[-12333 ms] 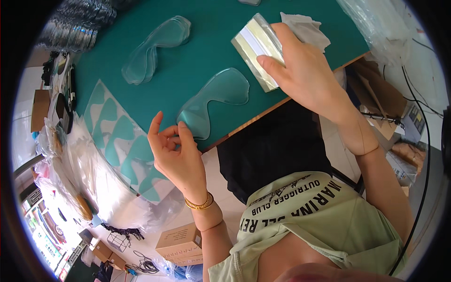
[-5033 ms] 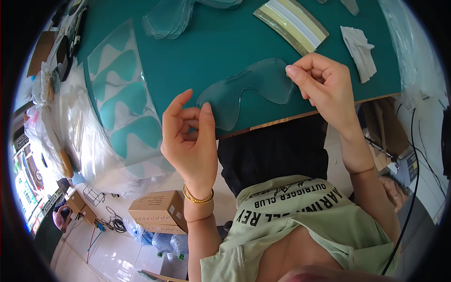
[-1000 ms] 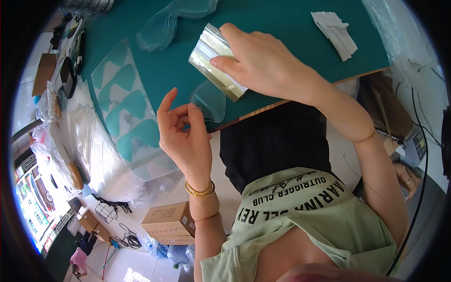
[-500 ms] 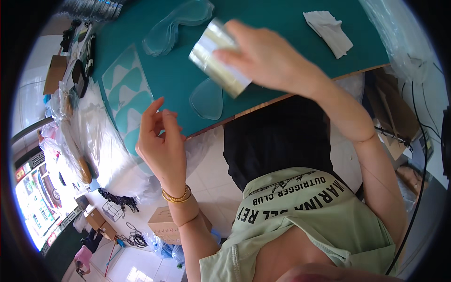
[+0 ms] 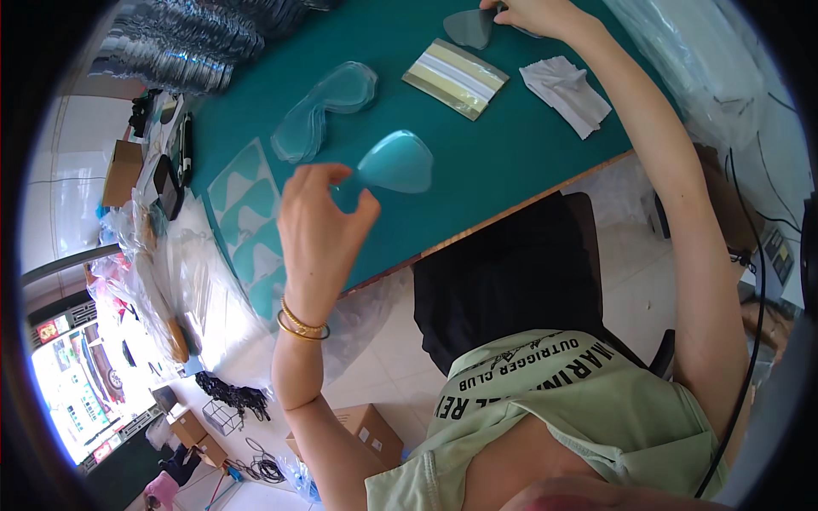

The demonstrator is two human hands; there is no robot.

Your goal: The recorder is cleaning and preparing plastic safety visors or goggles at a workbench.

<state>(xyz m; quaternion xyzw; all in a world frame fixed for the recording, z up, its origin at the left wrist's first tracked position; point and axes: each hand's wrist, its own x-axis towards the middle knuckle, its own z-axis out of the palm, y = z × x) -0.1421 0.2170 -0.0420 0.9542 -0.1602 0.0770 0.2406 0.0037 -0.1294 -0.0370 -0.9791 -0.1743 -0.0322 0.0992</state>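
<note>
The yellow-and-white pad [image 5: 456, 78], in the right hand [image 5: 501, 8] half a second ago, now lies on the green table [image 5: 486, 179]; that hand has gone to the far side, and the left hand [image 5: 341, 192] has come up to the clear lens [image 5: 400, 162]. The lens sits at the left fingers, one lobe jutting past them, the other partly hidden behind; whether they grip it, I cannot tell. Left of this hand is a sheet of teal cutouts [image 5: 243, 192]; beyond it, a lens stack [image 5: 294, 128]. The pad and a crumpled white cloth [image 5: 567, 94] lie between the hands. Farther, the right fingertips meet a greyish lens [image 5: 468, 31]; the top edge crops them, leaving their hold unclear. Silvery stacked pieces [image 5: 179, 51] fill the far left.
</note>
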